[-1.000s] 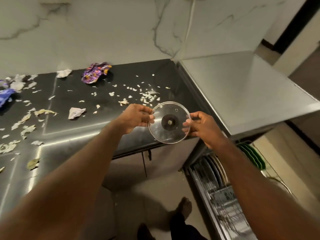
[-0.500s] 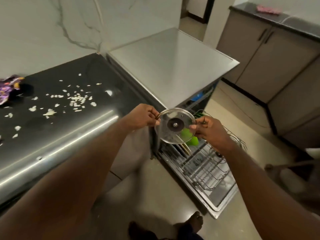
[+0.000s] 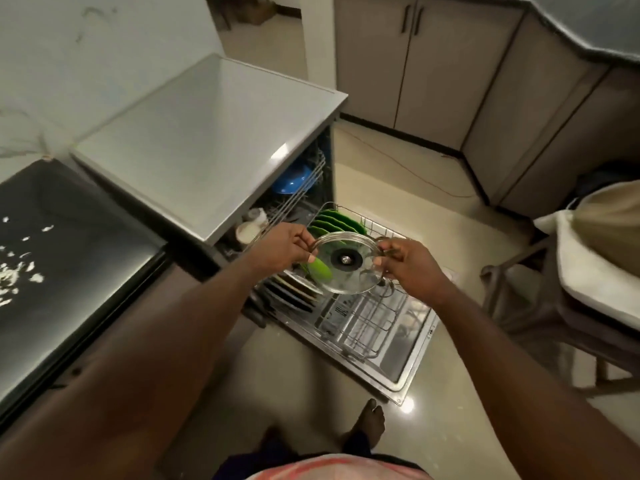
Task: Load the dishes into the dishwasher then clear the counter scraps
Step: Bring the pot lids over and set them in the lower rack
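Lower rack right part free; plates crowd left.

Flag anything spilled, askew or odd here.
White scraps lie scattered over the black counter, not yet cleared. A thin cord trails loose across the floor by the cabinets. The glass lid, held at its rim by the left hand and right hand above the lower rack, looks intact.

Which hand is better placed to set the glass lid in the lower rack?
Probably the right hand: it grips the glass lid above free slots of the lower rack; the left hand is over plates.
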